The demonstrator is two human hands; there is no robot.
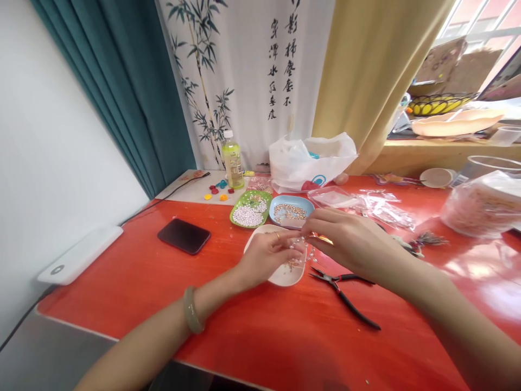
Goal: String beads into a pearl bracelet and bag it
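Note:
My left hand and my right hand meet above a white dish on the red table. Both hands pinch a small beaded piece of clear beads and gold wire between their fingertips. A ring sits on a left finger and a pale bangle circles my left wrist. Small gold bits lie in the white dish under my fingers. Black pliers lie on the table just right of the dish, below my right hand.
A green tray of white pearls and a blue dish of gold beads stand behind the hands. A black phone lies to the left. A bottle, a white plastic bag and clear packets sit further back.

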